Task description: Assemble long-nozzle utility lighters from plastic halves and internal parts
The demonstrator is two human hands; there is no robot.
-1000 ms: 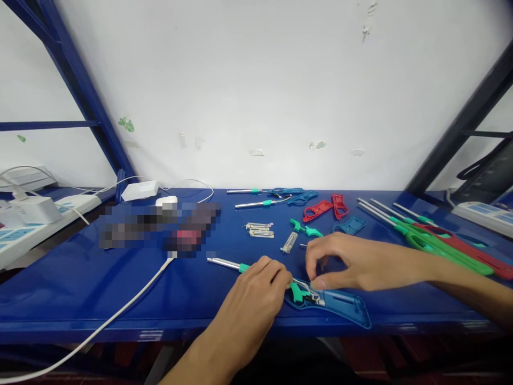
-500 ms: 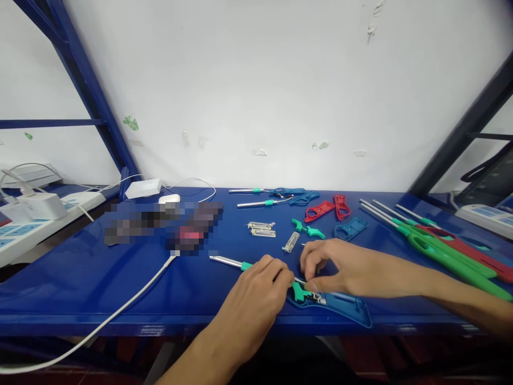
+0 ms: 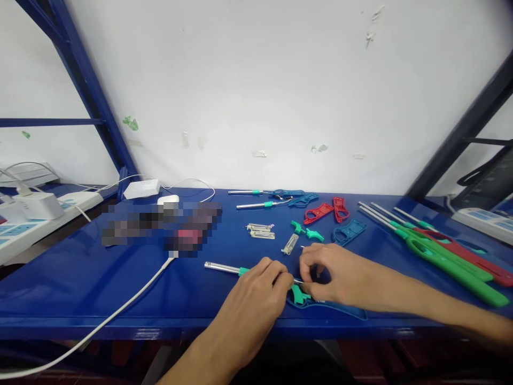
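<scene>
A half-built long lighter lies near the front edge of the blue table (image 3: 80, 289): a metal tube (image 3: 220, 267) with a green collar runs into a blue handle shell (image 3: 340, 308) holding a green trigger (image 3: 297, 294). My left hand (image 3: 256, 299) is closed over the tube where it meets the shell. My right hand (image 3: 340, 275) rests on the shell, its thumb and forefinger pinched at the trigger end on a small thin part I cannot make out.
Behind the hands lie small metal parts (image 3: 260, 231), loose green triggers (image 3: 306, 230), red shells (image 3: 326, 208), blue shells (image 3: 348, 231) and two tubes (image 3: 256, 204). Finished green and red lighters (image 3: 441, 248) lie at the right. A white cable (image 3: 100, 326), a blurred patch and power strips (image 3: 40, 211) lie left.
My right hand has slid left and pinched down at the trigger end, now covering more of the blue shell. The tube has shifted slightly left. My left hand stays put.
</scene>
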